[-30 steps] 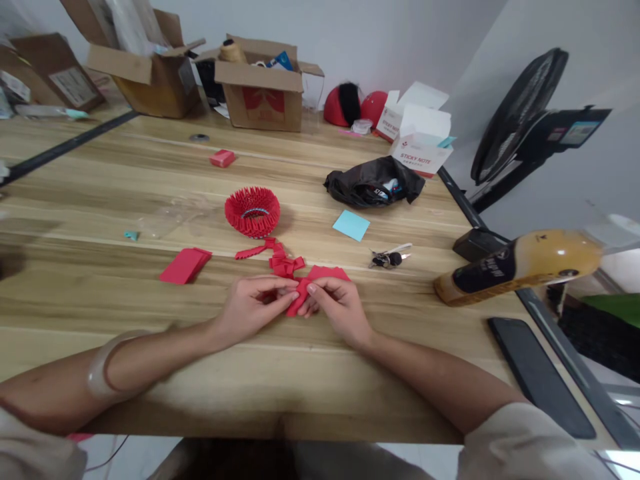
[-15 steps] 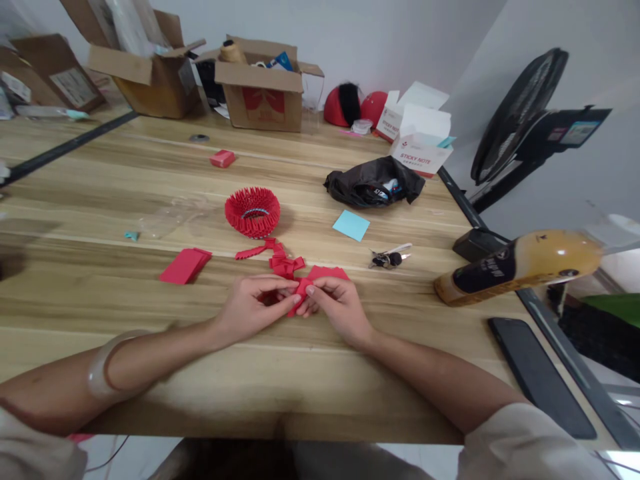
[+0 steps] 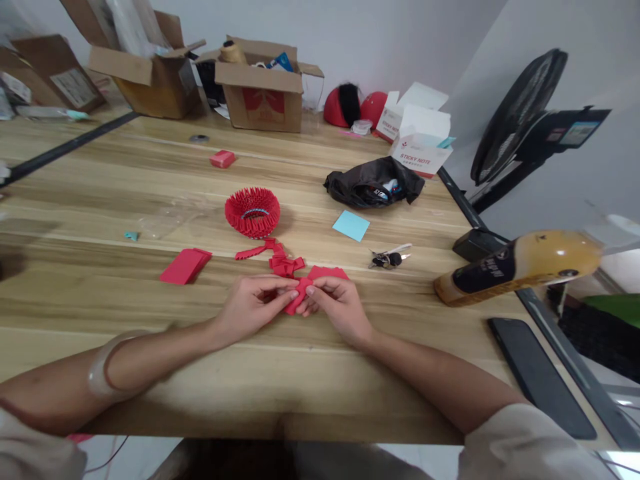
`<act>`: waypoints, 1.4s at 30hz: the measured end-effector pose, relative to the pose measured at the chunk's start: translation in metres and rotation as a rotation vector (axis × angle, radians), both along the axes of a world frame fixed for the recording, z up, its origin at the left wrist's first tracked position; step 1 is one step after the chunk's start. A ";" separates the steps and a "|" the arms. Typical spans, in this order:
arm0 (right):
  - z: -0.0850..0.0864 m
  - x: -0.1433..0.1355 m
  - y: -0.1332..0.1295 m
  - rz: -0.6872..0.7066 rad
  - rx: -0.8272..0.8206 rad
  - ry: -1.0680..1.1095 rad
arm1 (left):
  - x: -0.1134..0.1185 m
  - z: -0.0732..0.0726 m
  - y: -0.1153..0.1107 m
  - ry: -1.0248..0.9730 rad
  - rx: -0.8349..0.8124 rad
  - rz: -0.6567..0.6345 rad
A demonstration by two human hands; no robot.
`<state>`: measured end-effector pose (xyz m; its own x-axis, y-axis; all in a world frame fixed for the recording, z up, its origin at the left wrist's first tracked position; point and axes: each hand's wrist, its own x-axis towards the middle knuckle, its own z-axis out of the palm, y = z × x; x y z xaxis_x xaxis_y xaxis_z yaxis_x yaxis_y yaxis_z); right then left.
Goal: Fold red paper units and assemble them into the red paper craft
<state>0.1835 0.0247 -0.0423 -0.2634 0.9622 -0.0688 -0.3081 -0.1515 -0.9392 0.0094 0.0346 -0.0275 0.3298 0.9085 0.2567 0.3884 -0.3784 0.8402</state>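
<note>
Between my two hands is a small piece of red paper [image 3: 296,301], partly folded and partly covered by fingers. My left hand [image 3: 253,303] pinches its left side, while my right hand [image 3: 339,303] grips the right side with the thumb on top. Just beyond the fingers lie several folded red paper pieces [image 3: 286,265]. Flat red paper sheets [image 3: 327,272] lie behind my right hand. A red bowl of interlocked folded paper [image 3: 253,212] with a pale blue line inside stands farther back. To the left rests a stack of red paper [image 3: 185,266].
A blue paper square [image 3: 351,225], keys [image 3: 389,258] and a black plastic bag [image 3: 375,183] lie to the right. A bottle [image 3: 517,267] and a phone [image 3: 540,377] are near the right edge. Cardboard boxes [image 3: 265,100] line the back; a red packet [image 3: 223,159] sits mid-table.
The red paper between my fingers has shifted and folded slightly, and my left thumb has moved a little off it. Both hands stay in nearly the same place.
</note>
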 end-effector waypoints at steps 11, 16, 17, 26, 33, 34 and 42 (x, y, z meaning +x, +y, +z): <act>-0.001 0.001 0.001 0.008 -0.008 -0.018 | -0.002 0.001 0.001 0.028 0.062 -0.026; 0.000 0.000 0.000 -0.019 0.029 -0.013 | -0.002 0.000 0.001 0.034 0.122 -0.028; -0.001 0.000 -0.001 -0.033 0.044 -0.018 | -0.002 0.000 0.001 0.038 0.131 -0.033; -0.003 0.000 -0.002 -0.041 0.064 -0.067 | -0.003 0.000 0.001 0.031 0.229 -0.020; -0.003 0.001 -0.003 0.019 0.087 -0.161 | -0.001 0.005 0.000 0.009 0.282 -0.026; -0.004 0.000 -0.003 0.030 0.089 -0.173 | -0.001 0.005 0.000 0.006 0.289 -0.024; -0.002 0.001 -0.004 -0.023 0.126 -0.214 | -0.001 0.002 0.001 0.013 0.180 -0.015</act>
<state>0.1844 0.0208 -0.0446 -0.2333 0.9724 0.0004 -0.1022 -0.0241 -0.9945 0.0081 0.0352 -0.0252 0.3472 0.8430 0.4108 0.3921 -0.5284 0.7530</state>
